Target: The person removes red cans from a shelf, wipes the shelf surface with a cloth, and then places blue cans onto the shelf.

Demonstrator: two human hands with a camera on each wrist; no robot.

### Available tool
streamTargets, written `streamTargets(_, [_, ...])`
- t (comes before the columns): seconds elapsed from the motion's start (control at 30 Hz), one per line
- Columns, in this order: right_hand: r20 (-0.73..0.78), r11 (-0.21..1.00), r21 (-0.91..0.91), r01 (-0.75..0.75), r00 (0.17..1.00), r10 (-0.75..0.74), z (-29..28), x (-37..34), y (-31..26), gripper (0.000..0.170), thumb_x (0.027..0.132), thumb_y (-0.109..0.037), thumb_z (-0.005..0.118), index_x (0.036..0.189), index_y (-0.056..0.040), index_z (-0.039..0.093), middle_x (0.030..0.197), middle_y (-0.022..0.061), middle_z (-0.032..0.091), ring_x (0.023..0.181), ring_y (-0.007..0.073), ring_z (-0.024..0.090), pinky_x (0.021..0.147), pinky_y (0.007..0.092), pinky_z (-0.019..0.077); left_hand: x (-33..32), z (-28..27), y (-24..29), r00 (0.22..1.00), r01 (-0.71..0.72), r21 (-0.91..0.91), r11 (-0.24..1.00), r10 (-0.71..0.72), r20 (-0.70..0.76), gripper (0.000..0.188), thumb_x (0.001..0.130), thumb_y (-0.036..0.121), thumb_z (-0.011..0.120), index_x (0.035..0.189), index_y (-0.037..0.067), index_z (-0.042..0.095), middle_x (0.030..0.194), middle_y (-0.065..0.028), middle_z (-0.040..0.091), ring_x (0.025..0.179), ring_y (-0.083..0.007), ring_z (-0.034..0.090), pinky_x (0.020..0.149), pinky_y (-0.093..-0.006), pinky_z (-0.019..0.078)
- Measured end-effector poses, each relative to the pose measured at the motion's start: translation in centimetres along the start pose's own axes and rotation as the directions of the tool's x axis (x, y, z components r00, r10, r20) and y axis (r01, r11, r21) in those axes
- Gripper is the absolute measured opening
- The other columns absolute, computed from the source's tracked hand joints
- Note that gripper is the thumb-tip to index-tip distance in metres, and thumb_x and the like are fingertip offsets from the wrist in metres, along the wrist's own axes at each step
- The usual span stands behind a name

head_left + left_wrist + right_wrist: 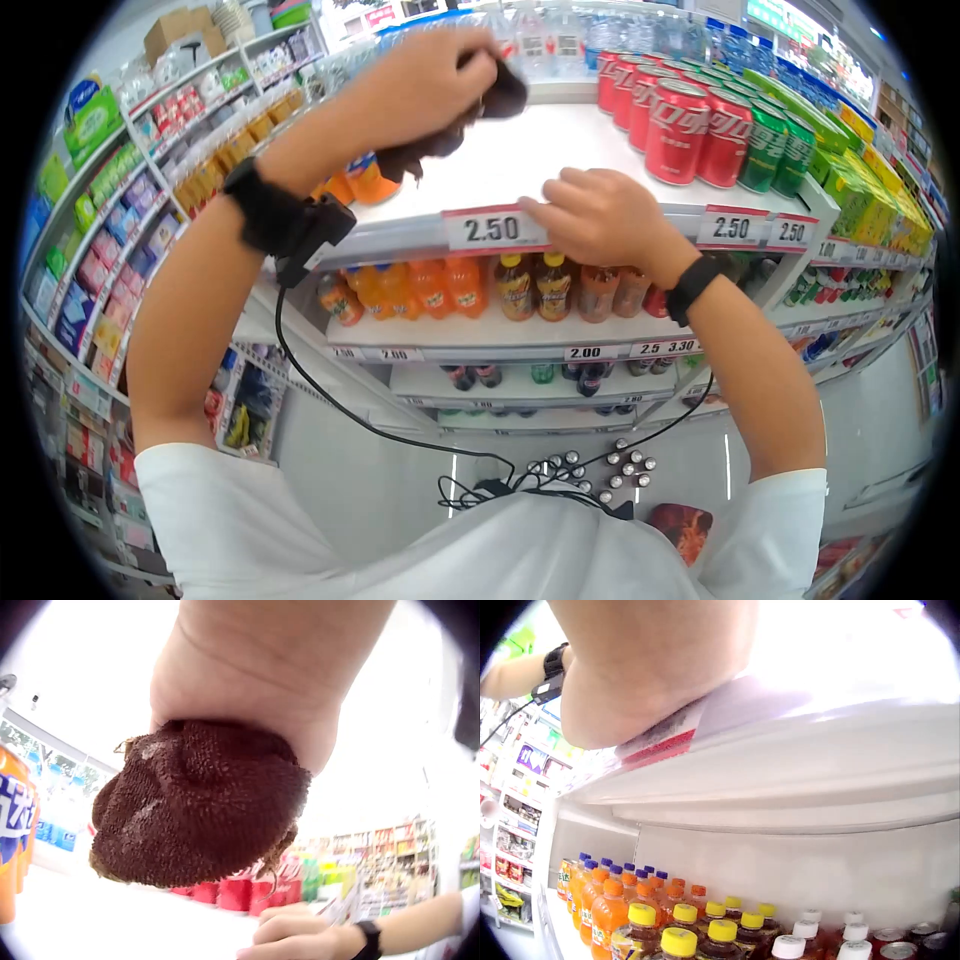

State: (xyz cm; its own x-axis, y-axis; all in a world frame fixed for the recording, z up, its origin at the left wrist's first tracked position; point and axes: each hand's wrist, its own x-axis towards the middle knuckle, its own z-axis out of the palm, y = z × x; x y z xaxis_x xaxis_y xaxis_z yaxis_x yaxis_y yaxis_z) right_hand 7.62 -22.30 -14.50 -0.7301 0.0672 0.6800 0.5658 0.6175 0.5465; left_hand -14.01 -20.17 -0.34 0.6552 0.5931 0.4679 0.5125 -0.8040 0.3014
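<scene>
My left hand (pixel 425 80) is raised over the top shelf (pixel 490 165) and grips a dark brown terry cloth (pixel 199 806), bunched up with frayed edges. In the head view the cloth hangs partly below the hand. At the front edge of that shelf, my right hand (pixel 605 220) rests by a 2.50 price tag (pixel 492 230), its fingers loosely bent and holding nothing. Red cola cans (pixel 678 130) stand in rows to the right of both hands. Orange soda cans (pixel 370 180) are at the left, partly hidden behind the left forearm and cloth.
Green cans (pixel 765 145) stand beside the red ones, with water bottles (pixel 535 45) behind. Orange soda bottles (pixel 609 915) and yellow-capped bottles (pixel 679 943) fill the shelf below. Several cans (pixel 630 468) stand on the floor. Black cables (pixel 370 420) hang from the wrists.
</scene>
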Motion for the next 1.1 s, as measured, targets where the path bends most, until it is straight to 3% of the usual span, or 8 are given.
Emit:
streamTargets(0.13, [0.051, 0.994, 0.045, -0.100, 0.994, 0.097, -0.7, 0.2, -0.5, 0.029, 0.069, -0.007, 0.066, 0.098, -0.0076, 0.066, 0.076, 0.0032, 0.054, 0.068, 0.0205, 0.056, 0.056, 0.0329, 0.0481, -9.5, -3.4, 4.0, 0.997, -0.051, -0.137, 0.989, 0.042, -0.067, 0.028, 0.099, 0.010, 0.036, 0.105, 0.000, 0.061, 0.081, -0.0017, 0.066, 0.059, -0.0045, 0.056, 0.054, -0.0219, 0.0466])
streamTargets(0.2, [0.060, 0.986, 0.044, -0.158, 0.986, 0.155, -0.9, 0.3, -0.9, 0.031, 0.071, -0.005, 0.067, 0.101, -0.0066, 0.068, 0.081, 0.0056, 0.058, 0.071, 0.0227, 0.057, 0.058, 0.0364, 0.0464, -13.8, -1.2, 1.6, 0.881, -0.424, 0.138, 0.895, 0.443, -0.167, 0.022, 0.076, 0.000, 0.050, 0.093, 0.004, 0.064, 0.074, -0.0028, 0.061, 0.058, -0.0137, 0.058, 0.048, -0.0261, 0.0432])
streamTargets(0.4, [-0.127, 0.879, 0.420, -0.225, 0.945, 0.302, -0.7, 1.7, -9.5, 0.044, 0.069, 0.001, 0.066, 0.113, 0.0000, 0.060, 0.085, 0.0106, 0.059, 0.074, 0.0254, 0.055, 0.069, 0.0374, 0.0447, -23.6, 7.8, -3.6, 0.974, -0.189, -0.146, 0.971, 0.167, -0.151, 0.023, 0.071, 0.001, 0.057, 0.092, 0.007, 0.062, 0.078, -0.0063, 0.055, 0.057, -0.0232, 0.055, 0.049, -0.0327, 0.0451])
streamTargets(0.57, [0.684, -0.236, 0.729, -0.643, 0.688, 0.242, 4.0, 4.0, -19.5, 0.103, 0.077, -0.030, 0.081, 0.152, -0.0010, 0.017, 0.148, 0.0181, 0.029, 0.136, 0.0292, 0.036, 0.111, 0.0414, 0.0322, -26.0, 9.9, -6.4, 0.901, -0.166, -0.527, 0.833, -0.089, -0.424, 0.023, 0.094, 0.010, 0.043, 0.110, 0.003, 0.057, 0.108, -0.0163, 0.059, 0.090, -0.0302, 0.058, 0.080, -0.0384, 0.0484])
streamTargets(0.67, [0.619, -0.146, 0.785, -0.602, 0.771, 0.150, 6.4, 6.6, -21.5, 0.075, 0.085, -0.008, 0.072, 0.146, -0.0023, 0.028, 0.140, 0.0123, 0.041, 0.129, 0.0228, 0.044, 0.106, 0.0368, 0.0377, -26.1, 9.7, -8.1, 0.837, -0.204, -0.377, 0.904, -0.039, -0.547, 0.026, 0.095, 0.012, 0.045, 0.117, 0.004, 0.056, 0.115, -0.0167, 0.056, 0.098, -0.0319, 0.055, 0.087, -0.0426, 0.0451])
streamTargets(0.73, [0.717, -0.519, 0.671, -0.530, 0.641, 0.273, 8.1, 7.0, -22.5, 0.057, 0.088, -0.001, 0.065, 0.139, -0.0031, 0.037, 0.132, 0.0105, 0.050, 0.122, 0.0208, 0.051, 0.102, 0.0350, 0.0429, -27.0, 8.5, -9.1, 0.886, -0.164, -0.375, 0.913, -0.031, -0.462, 0.039, 0.091, 0.015, 0.055, 0.129, 0.005, 0.052, 0.123, -0.0193, 0.051, 0.115, -0.0419, 0.047, 0.100, -0.0504, 0.0369])
streamTargets(0.87, [0.771, -0.700, 0.614, -0.364, 0.468, 0.433, 8.5, 10.3, -21.4, 0.063, 0.091, 0.005, 0.056, 0.146, -0.0038, 0.026, 0.134, 0.0126, 0.050, 0.118, 0.0217, 0.056, 0.098, 0.0362, 0.0478, -28.0, 6.5, -9.9, 0.900, -0.096, -0.279, 0.956, -0.036, -0.434, 0.073, 0.084, 0.028, 0.071, 0.145, 0.005, 0.039, 0.136, -0.0244, 0.044, 0.130, -0.0482, 0.034, 0.107, -0.0550, 0.0299])
streamTargets(1.1, [0.671, -0.512, 0.711, -0.482, 0.681, 0.291, 9.1, 12.5, -21.0, 0.067, 0.089, -0.006, 0.063, 0.147, -0.0014, 0.029, 0.141, 0.0157, 0.043, 0.122, 0.0241, 0.051, 0.104, 0.0381, 0.0418, -30.2, 3.1, -11.7, 0.774, -0.084, 0.044, 0.996, 0.093, -0.626, 0.073, 0.062, 0.020, 0.089, 0.125, 0.003, 0.057, 0.119, -0.0245, 0.058, 0.106, -0.0421, 0.061, 0.090, -0.0478, 0.0504])
